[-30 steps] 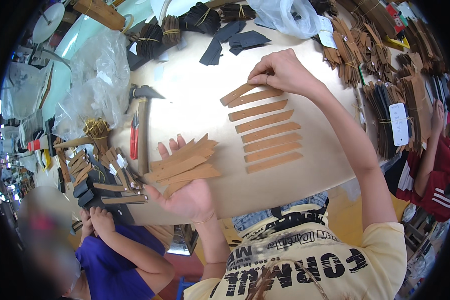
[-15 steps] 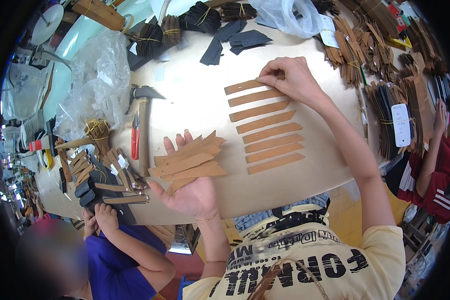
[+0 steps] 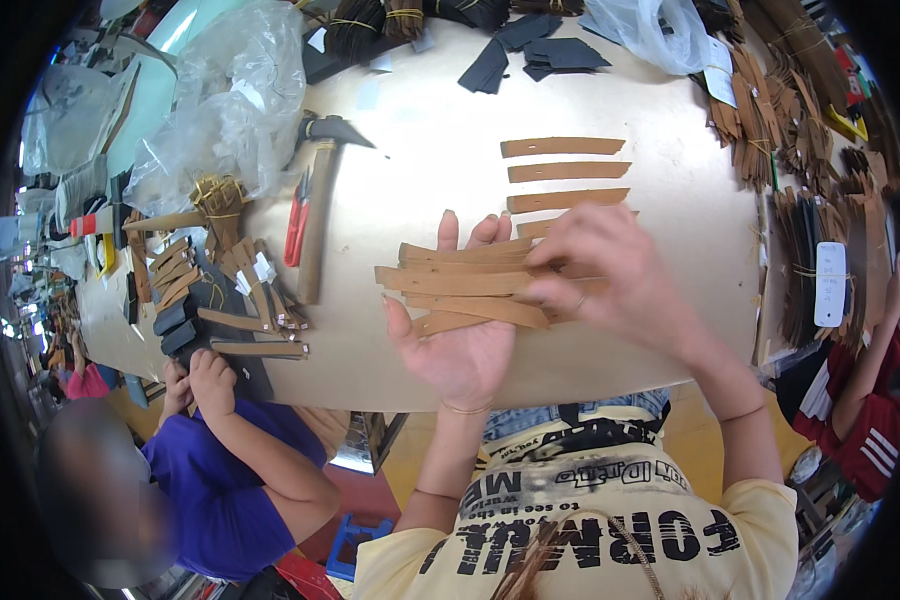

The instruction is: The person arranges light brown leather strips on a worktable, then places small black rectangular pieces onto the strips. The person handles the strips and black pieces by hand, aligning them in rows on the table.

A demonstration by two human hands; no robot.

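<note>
My left hand (image 3: 460,365) lies palm up over the table's near part, with a loose fan of brown leather strips (image 3: 455,282) across its palm and fingers. From the right, my right hand (image 3: 625,285), slightly blurred, reaches over the strips' right ends. Its thumb and forefinger close on the end of one strip there. Beyond the hands, several similar brown strips (image 3: 568,172) lie in a spaced column, small slots showing in some. My right hand covers the nearer part of that column.
Left of my hands lie a hammer (image 3: 318,220) and red-handled snips (image 3: 296,225). Clear plastic bags (image 3: 220,120), strip bundles (image 3: 760,130) and dark pieces (image 3: 565,55) line the table (image 3: 410,150). A person in purple (image 3: 240,480) works at left; another person's red sleeve (image 3: 865,400) shows at right.
My right hand has left the far end of the column and come down to the strips on my left palm. My left hand has moved right, and the view has shifted.
</note>
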